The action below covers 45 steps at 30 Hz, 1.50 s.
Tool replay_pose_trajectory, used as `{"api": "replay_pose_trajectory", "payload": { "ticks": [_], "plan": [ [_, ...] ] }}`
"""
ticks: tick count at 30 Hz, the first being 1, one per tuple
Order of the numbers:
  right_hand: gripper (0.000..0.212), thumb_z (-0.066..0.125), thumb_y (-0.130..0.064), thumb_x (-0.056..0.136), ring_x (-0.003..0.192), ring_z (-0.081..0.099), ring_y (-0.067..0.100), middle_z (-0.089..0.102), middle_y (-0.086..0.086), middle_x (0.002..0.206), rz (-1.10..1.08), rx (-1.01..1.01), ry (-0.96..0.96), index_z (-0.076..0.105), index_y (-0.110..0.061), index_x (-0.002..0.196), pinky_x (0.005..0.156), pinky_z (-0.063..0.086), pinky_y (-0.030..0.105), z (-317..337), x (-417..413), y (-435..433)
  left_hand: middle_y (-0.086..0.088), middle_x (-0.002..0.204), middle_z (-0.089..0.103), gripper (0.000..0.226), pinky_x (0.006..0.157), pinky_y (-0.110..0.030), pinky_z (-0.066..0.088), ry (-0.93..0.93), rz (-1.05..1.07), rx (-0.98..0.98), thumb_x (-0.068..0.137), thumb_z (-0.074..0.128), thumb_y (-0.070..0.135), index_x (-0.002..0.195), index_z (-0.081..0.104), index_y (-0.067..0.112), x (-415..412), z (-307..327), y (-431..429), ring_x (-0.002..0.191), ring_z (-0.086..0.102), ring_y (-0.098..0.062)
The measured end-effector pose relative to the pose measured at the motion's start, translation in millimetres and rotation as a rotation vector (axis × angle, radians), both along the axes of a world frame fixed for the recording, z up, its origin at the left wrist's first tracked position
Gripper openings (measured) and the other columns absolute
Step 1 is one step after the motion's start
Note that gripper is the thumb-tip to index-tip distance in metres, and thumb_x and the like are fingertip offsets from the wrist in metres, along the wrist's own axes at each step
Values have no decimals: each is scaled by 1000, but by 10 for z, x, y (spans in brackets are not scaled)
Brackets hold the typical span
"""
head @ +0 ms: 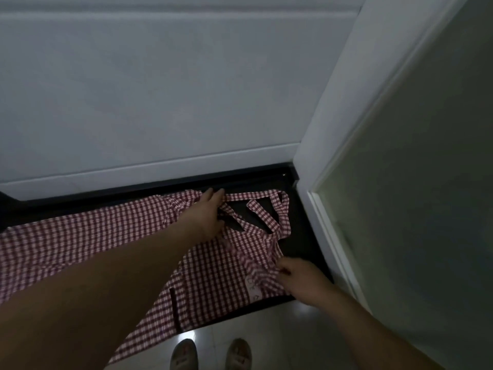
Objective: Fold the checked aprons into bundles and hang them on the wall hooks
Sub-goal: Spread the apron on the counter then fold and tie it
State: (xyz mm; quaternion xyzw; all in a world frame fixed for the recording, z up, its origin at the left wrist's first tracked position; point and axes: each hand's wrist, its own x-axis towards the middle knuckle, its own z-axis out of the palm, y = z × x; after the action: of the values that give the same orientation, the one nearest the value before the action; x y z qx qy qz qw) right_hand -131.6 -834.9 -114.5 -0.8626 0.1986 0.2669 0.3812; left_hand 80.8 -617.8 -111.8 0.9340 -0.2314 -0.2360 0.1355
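A red-and-white checked apron (88, 236) lies spread over a dark table (298, 231), its lower edge hanging off the near side. Its straps (280, 209) loop loosely at the right end. My left hand (206, 217) reaches across the cloth, fingers stretched out and pressing on the fabric where the straps start. My right hand (298, 276) pinches a fold of the apron's near right corner, beside a small white label (253, 288). No wall hooks are in view.
A white wall (160, 89) runs behind the table. At the right a white door frame and frosted panel (400, 182) stand close to the table's end. My two feet (210, 353) stand on a glossy tiled floor below the table edge.
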Motion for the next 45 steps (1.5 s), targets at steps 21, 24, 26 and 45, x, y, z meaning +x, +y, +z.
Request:
{"api": "replay_pose_trajectory", "payload": {
  "ticks": [21,24,26,45],
  "plan": [
    [33,58,-18,96,105,57,14,55,3,129,-619,-169,-618,53,-14,129,90,46,26,310,1187,-224,-13,130,61,33,96,-41,51,-139,337,-382,99,55,13,132,57,19,466,-32,-183,112,64,-34],
    [45,66,-48,87,102,59,17,54,-2,117,-348,-359,-497,51,-22,122,88,56,41,207,889,-11,-10,132,48,41,81,-42,56,-357,120,-338,96,61,13,135,50,21,268,26,-194,98,62,-33],
    [50,70,-47,85,101,57,21,56,0,113,-133,-555,-464,52,-23,125,85,52,40,61,694,100,-9,129,48,38,80,-42,56,-387,-43,-294,97,60,17,133,49,19,111,25,-223,99,60,-29],
    [68,48,-73,83,95,67,25,67,1,110,-341,-215,-85,59,-15,115,82,58,40,4,992,-205,-6,150,40,65,105,-43,50,-33,-264,-15,97,58,51,153,40,26,-39,-194,-280,131,52,-30]
  ]
}}
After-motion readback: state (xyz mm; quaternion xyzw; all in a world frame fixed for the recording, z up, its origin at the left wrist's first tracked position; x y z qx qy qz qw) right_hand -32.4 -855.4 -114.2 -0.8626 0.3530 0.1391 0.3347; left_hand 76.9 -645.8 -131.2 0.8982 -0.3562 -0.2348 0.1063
